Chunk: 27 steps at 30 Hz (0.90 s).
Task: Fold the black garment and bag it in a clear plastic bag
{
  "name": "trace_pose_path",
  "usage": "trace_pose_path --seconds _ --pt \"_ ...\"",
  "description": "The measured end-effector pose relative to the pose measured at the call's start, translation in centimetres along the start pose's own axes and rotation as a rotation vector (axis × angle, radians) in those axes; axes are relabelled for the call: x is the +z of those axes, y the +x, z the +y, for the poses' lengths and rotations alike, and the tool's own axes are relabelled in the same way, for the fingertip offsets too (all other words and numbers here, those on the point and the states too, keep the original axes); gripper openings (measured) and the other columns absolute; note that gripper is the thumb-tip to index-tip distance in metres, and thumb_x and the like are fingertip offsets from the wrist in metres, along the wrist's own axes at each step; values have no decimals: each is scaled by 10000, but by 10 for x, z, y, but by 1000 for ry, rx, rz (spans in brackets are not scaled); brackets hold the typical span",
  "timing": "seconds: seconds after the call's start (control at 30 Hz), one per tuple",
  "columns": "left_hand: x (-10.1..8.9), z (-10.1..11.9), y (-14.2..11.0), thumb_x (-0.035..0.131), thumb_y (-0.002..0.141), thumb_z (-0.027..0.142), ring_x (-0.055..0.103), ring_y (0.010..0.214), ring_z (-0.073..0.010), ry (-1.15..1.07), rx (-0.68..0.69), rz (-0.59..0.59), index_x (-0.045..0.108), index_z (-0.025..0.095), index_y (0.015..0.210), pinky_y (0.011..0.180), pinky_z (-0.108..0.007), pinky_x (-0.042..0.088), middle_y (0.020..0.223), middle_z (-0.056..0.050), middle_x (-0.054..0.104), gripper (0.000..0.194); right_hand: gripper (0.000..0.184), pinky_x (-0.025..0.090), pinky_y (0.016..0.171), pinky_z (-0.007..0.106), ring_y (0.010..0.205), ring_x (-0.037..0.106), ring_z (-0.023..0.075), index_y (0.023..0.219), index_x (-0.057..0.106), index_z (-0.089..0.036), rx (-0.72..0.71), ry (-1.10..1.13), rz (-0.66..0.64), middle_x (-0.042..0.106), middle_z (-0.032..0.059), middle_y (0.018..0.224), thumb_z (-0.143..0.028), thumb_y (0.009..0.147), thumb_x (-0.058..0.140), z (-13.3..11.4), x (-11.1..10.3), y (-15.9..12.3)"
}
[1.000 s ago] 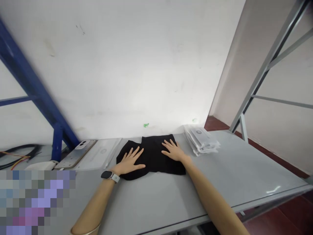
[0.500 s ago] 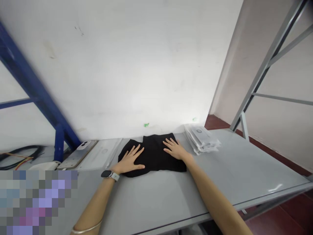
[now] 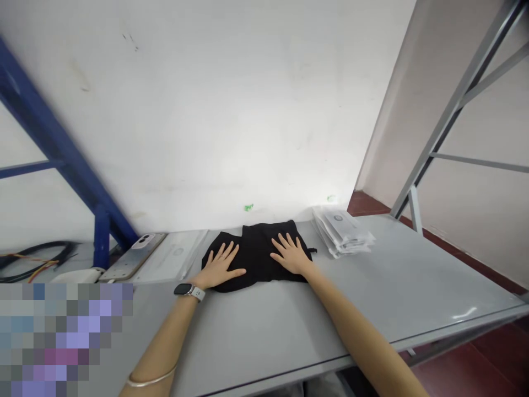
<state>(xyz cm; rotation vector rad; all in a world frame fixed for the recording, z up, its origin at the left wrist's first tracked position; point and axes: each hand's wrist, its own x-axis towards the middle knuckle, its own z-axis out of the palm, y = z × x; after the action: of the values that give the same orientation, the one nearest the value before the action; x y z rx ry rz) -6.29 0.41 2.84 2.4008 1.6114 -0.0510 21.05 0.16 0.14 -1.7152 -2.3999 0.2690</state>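
A grey desk runs along a white wall, with a small green mark low on the wall near its back edge. Toward the right of the desk lies a fanned stack of clear printed packets. On the left, a flat clear sleeve lies just beside a phone, whose camera end points toward the wall. Past the phone are a white object and coiled black cables with orange and yellow wires. A blue steel frame rises at left, a grey metal frame at right, and a red floor shows beyond the desk.
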Motion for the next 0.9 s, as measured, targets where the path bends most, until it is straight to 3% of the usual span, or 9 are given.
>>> trace_pose_path --seconds 0.37,0.57,0.73,0.9 --pt "1 -1 1 382 773 769 1 1445 -343 34 -10 21 126 223 1512 1125 -587 100 1573 -82 38 954 677 46 1149 493 1449 6 283 1512 160 -271 2 -29 -2 77 17 1581 -638 943 153 2 -1 1" --pt "5 13 9 178 950 545 56 1452 -295 -33 -11 232 114 190 1516 1114 -592 167 1577 -81 85 671 665 67 1150 503 1449 40 274 1516 143 -245 3 0 62 111 36 1576 -609 959 130 1 1 -1" --pt "14 21 10 213 957 514 65 1454 -288 23 47 149 161 192 1509 1122 -587 151 1578 -63 101 641 649 62 1147 525 1449 48 270 1511 171 -240 -4 -2 67 131 40 1572 -594 967 153 -1 2 -2" --pt "17 18 10 237 957 517 117 1447 -303 51 68 160 195 222 1503 1102 -601 196 1570 -79 148 622 622 53 1151 512 1450 50 257 1505 206 -230 3 22 50 146 47 1569 -561 978 204 -1 -1 -1"
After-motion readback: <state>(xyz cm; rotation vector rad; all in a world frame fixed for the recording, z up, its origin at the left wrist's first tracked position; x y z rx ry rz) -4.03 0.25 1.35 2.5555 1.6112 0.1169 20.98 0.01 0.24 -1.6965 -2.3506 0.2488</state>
